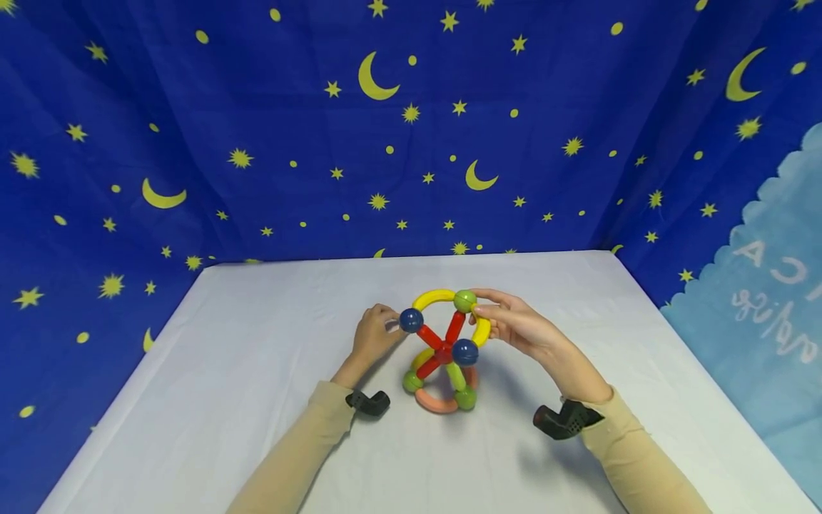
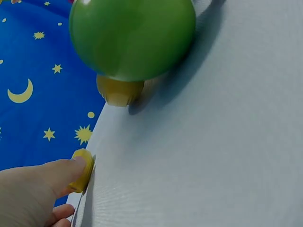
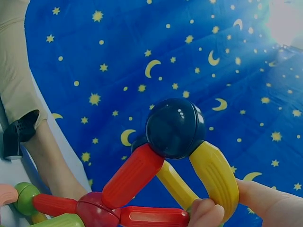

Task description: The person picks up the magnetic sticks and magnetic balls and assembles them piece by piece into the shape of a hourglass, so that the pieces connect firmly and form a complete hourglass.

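Observation:
A wheel-like build of magnetic rods and balls point(image 1: 443, 353) stands on the table in the head view. Red rods point(image 1: 429, 335) fan out from its red centre ball, with blue balls point(image 1: 411, 320) and green balls point(image 1: 465, 300) at the outer joints. My right hand point(image 1: 523, 328) pinches the yellow curved rod point(image 3: 215, 177) at the upper right, beside the top green ball. My left hand point(image 1: 374, 335) is at the left blue ball; in the left wrist view its thumb and fingers pinch a yellow rod point(image 2: 83, 171), mostly hidden. A green ball point(image 2: 132, 38) looms close there.
Salmon curved rods point(image 1: 437, 402) and a green rod point(image 1: 456, 376) form the lower part of the build. A white cloth covers the table point(image 1: 257, 328). Behind it hangs a blue curtain point(image 1: 289, 107) with moons and stars. Each wrist carries a black camera mount point(image 1: 565, 420).

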Demonstrator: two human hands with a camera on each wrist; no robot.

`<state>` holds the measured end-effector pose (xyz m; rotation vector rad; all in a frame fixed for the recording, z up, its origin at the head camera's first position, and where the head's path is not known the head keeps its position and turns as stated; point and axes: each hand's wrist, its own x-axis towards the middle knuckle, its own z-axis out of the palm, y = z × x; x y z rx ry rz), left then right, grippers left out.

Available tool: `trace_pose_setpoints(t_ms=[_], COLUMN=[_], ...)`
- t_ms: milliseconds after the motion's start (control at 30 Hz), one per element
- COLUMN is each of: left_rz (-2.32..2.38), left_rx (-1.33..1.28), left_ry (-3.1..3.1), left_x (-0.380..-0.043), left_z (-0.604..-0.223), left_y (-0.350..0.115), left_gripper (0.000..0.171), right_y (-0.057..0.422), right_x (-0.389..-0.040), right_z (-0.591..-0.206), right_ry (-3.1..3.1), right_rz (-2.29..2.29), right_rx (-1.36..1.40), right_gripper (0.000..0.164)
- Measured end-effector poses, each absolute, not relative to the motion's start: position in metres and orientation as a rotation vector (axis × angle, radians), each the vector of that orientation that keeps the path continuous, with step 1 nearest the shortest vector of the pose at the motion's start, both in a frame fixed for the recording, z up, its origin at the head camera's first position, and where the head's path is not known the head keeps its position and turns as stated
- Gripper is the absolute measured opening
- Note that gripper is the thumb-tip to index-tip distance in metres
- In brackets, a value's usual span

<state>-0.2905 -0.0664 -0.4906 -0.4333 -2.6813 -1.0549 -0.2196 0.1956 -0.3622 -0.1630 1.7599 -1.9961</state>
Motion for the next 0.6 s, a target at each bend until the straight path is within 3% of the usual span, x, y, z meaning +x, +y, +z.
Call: trace_pose_setpoints(t_ms=[333, 600], left_rz=[-1.497, -2.006], left_rx=[-0.489, -0.218], left_ry=[-2.66, -2.55], left_x=[-0.2948, -0.299], left_z=[-0.4913, -0.4867], left_y=[-0.0693, -0.0733], left_gripper=[0.024, 0.033], right_y=[0.1951, 0.1954], right_x=[-0.2185, -0.2181], right_z=[-0.3613, -0.3619], right_ry=[1.751, 1.756], right_rz=[-2.002, -2.002], right_rx=[-0.157, -0.158], right_gripper=[0.054, 0.055])
